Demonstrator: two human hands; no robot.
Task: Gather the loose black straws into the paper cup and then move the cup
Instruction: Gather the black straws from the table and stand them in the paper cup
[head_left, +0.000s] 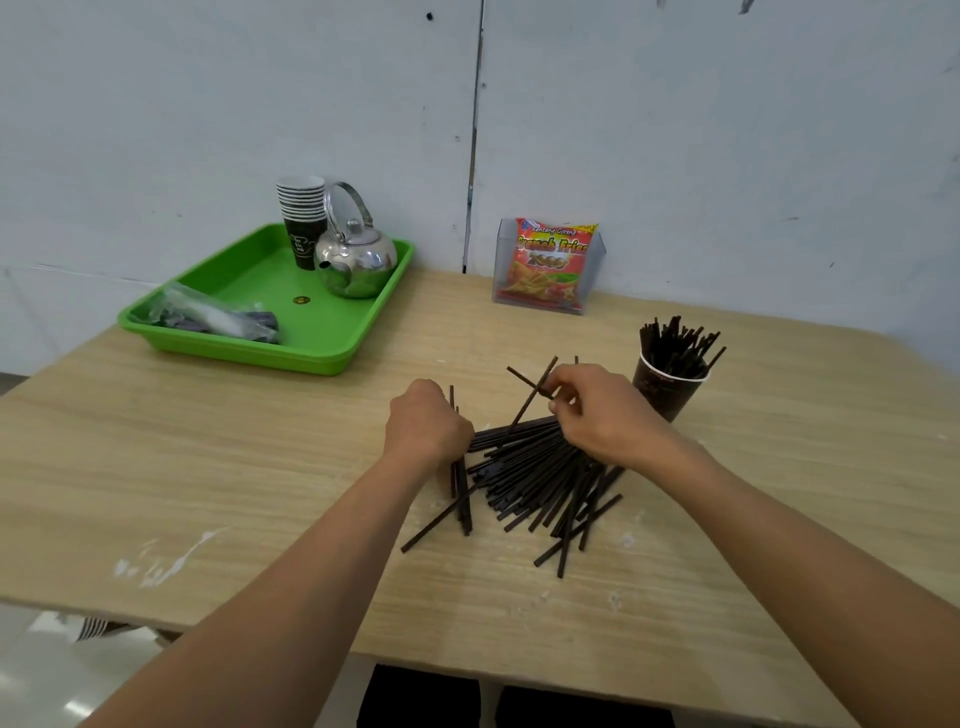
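Observation:
A pile of loose black straws (540, 478) lies on the wooden table (208, 467) in front of me. My left hand (426, 423) is closed around a small bundle of straws that stands nearly upright at the pile's left edge. My right hand (597, 410) pinches a couple of straws, which stick up and cross above the pile. A dark paper cup (667, 387) with a white rim stands just right of my right hand, with several black straws upright in it.
A green tray (270, 317) at the back left carries a stack of paper cups (302, 218), a steel kettle (356, 257) and a plastic bag (218, 317). A clear holder with a snack packet (550, 265) stands against the wall.

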